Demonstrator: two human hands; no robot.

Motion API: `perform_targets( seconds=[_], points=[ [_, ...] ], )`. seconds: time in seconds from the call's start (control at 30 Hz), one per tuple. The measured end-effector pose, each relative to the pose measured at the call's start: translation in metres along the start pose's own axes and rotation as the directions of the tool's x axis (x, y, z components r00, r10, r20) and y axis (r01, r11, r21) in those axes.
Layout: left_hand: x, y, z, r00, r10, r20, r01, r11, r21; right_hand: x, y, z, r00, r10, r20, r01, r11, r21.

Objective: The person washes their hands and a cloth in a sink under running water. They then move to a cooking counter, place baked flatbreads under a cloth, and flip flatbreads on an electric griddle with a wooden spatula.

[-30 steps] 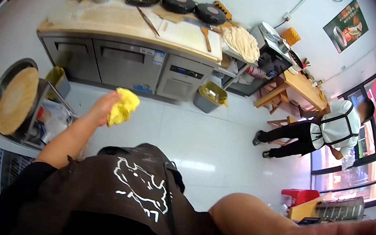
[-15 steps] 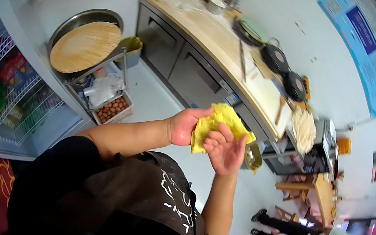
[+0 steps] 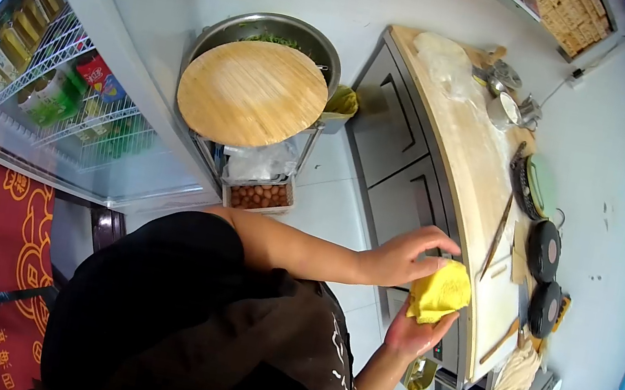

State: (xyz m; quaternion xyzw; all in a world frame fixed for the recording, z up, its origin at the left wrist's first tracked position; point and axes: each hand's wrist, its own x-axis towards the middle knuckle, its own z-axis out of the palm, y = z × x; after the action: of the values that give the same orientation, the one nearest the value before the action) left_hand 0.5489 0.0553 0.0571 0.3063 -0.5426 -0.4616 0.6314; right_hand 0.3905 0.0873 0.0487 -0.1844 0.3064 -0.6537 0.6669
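Observation:
A folded yellow cloth (image 3: 441,291) is between my two hands, in front of the counter's edge. My right hand (image 3: 420,334) grips its lower end, the thumb showing at the near side and the other fingers partly hidden behind the folds. At the upper left of the cloth is my left hand (image 3: 399,257), its fingers stretched and apart. That hand's thumb side lies against or very close to the cloth; I cannot tell whether it presses on it.
A wooden-topped counter (image 3: 453,144) holds black round pans (image 3: 544,250), a rolling pin (image 3: 497,236) and metal pots. Left of it, a round wooden board (image 3: 253,94) partly covers a metal basin (image 3: 322,46) with greens. Eggs (image 3: 261,196) sit below. A glass-door fridge (image 3: 60,70) stands far left.
My view has turned left toward the fridge and basin. The cloth is more compactly folded. My left hand has loosened from it, while my right hand has taken hold.

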Motion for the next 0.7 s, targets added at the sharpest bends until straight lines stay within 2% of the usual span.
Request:
perform_targets(
  seconds=[0.03,0.07,0.1,0.13,0.17,0.2,0.27,0.3,0.33,0.4,0.43,0.5,0.53,0.57,0.6,0.63,0.67,0.7],
  points=[
    [0.005,-0.016,-0.002,0.997,0.075,-0.02,-0.07,0.983,0.172,0.008,0.004,0.003,1.0,-0.014,0.021,0.018,0.98,-0.198],
    [0.009,-0.031,0.003,0.99,-0.133,-0.042,0.129,0.988,-0.084,0.018,0.008,0.005,0.999,-0.023,0.049,0.04,0.921,-0.387],
    [0.01,-0.038,0.011,0.943,-0.333,-0.014,0.309,0.889,-0.337,0.03,0.018,0.002,0.986,0.023,0.167,0.099,0.72,-0.686],
    [0.014,-0.047,0.015,0.863,-0.501,0.063,0.446,0.698,-0.56,0.039,0.026,-0.001,0.907,0.039,0.419,0.382,0.345,-0.858],
    [0.024,-0.057,0.011,0.843,-0.537,0.026,0.451,0.679,-0.579,0.053,0.021,-0.004,0.797,0.132,0.589,0.592,0.021,-0.806],
    [0.034,-0.065,0.005,0.818,-0.575,-0.011,0.455,0.658,-0.6,0.063,0.013,0.0,0.664,0.281,0.692,0.747,-0.275,-0.605],
    [0.056,-0.061,-0.014,0.732,-0.676,-0.082,0.546,0.655,-0.522,0.084,-0.001,0.014,0.595,0.398,0.698,0.798,-0.184,-0.574],
    [0.066,-0.064,-0.02,0.788,-0.609,-0.088,0.531,0.745,-0.405,0.095,-0.002,0.012,0.562,0.386,0.732,0.822,-0.163,-0.545],
    [0.073,-0.061,-0.025,0.861,-0.502,-0.076,0.485,0.858,-0.171,0.105,-0.006,0.013,0.563,0.4,0.723,0.816,-0.128,-0.564],
    [0.091,-0.065,-0.041,0.934,-0.355,0.035,0.339,0.913,0.227,0.117,-0.013,0.019,0.565,0.435,0.701,0.793,-0.052,-0.607],
    [0.099,-0.064,-0.05,0.934,-0.35,0.069,0.302,0.879,0.369,0.128,-0.014,0.022,0.517,0.414,0.749,0.827,-0.018,-0.561],
    [0.117,-0.057,-0.071,0.92,-0.362,0.146,0.2,0.759,0.62,0.149,-0.011,0.016,0.565,0.415,0.713,0.764,0.061,-0.642],
    [0.129,-0.055,-0.089,0.906,-0.401,0.133,0.206,0.694,0.69,0.157,-0.01,0.012,0.592,0.415,0.691,0.727,0.094,-0.68],
    [0.14,-0.072,-0.114,0.939,-0.339,0.053,0.178,0.613,0.77,0.164,-0.006,0.007,0.642,0.369,0.673,0.687,0.113,-0.718],
    [0.161,-0.053,-0.136,0.899,-0.432,-0.073,0.317,0.526,0.789,0.172,-0.004,-0.004,0.687,0.406,0.602,0.623,0.096,-0.776],
    [0.178,-0.053,-0.168,0.909,-0.383,-0.165,0.349,0.482,0.803,0.184,-0.002,-0.021,0.728,0.439,0.527,0.554,0.076,-0.829],
    [0.198,-0.061,-0.211,0.9,-0.344,-0.267,0.416,0.5,0.759,0.192,0.001,-0.038,0.763,0.469,0.445,0.479,0.052,-0.876],
    [0.216,-0.046,-0.242,0.882,-0.307,-0.358,0.458,0.379,0.804,0.199,0.003,-0.055,0.757,0.457,0.467,0.523,0.005,-0.852]
  ],
)
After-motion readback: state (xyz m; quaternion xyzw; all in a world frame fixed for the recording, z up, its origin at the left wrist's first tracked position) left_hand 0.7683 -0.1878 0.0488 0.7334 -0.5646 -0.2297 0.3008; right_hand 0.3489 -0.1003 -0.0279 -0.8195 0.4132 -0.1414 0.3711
